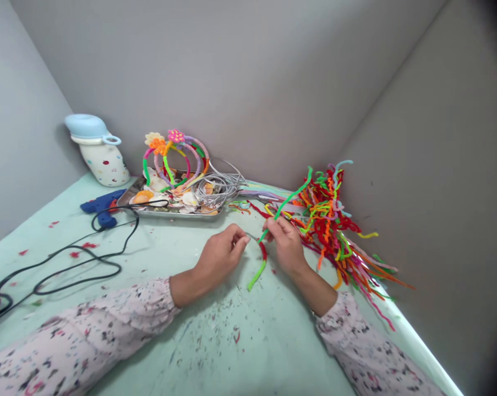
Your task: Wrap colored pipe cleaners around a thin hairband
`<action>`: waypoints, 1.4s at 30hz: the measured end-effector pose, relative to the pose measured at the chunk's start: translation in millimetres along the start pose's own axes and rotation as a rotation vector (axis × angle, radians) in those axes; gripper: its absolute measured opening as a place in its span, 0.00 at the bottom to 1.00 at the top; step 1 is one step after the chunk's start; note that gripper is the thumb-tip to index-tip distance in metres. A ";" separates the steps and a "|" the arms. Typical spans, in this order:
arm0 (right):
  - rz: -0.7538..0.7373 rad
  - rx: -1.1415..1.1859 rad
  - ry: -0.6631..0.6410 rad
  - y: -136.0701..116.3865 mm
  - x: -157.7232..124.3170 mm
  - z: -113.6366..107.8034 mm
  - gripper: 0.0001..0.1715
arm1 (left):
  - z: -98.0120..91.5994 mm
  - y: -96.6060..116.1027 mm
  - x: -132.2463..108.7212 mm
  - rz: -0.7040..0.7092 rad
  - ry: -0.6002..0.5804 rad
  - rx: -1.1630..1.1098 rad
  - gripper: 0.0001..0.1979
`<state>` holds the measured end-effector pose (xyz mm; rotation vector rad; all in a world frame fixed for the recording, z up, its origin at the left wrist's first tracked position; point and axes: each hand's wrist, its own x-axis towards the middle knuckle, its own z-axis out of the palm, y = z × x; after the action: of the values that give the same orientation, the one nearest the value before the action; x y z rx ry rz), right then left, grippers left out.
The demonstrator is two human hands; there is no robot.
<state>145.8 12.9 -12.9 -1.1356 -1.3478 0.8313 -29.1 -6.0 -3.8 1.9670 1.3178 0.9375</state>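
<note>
Between thumb and fingers, my left hand (221, 254) pinches the end of a thin grey wire (252, 236). Part of that wire is wrapped in fuzzy stem, with a red section (263, 251) and a light green section (256, 276) hanging down toward the table. My right hand (287, 245) is closed on a green pipe cleaner (293, 195). Its long end sticks up and to the right, while its lower end meets the wire beside the red section. The rest of the wire is hidden by my left fingers.
A metal tray (182, 215) holds flower pieces, finished headbands (176, 159) and a coil of grey wires (223, 187). Left of it lie a blue glue gun (103, 204) with a black cord (120, 267) and a white bottle (103, 162). Colourful pipe cleaners (328, 220) pile up at right, near the wall.
</note>
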 end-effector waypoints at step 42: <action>0.425 0.543 -0.018 3.7 12.0 -4.9 0.14 | -6.8 -7.4 18.2 -0.413 -0.096 -1.151 0.11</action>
<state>152.3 24.7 -12.2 -0.9833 -0.8170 1.4165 -33.7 14.1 -1.4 0.8052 0.7588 1.0241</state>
